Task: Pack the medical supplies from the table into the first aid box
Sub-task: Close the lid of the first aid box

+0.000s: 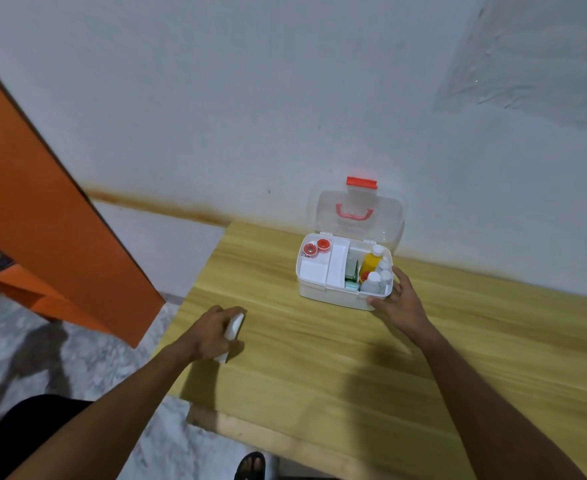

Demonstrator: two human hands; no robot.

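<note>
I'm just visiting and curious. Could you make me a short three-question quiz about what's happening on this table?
1. True or false: the first aid box has its lid closed.
2. What does the left hand hold? A) a white item B) scissors C) nothing
3. Fill in: the right hand rests against the box's ____ corner, near the yellow bottle.

Key: 1. False, the lid stands open. 2. A. 3. Front right, as the person sees it.
</note>
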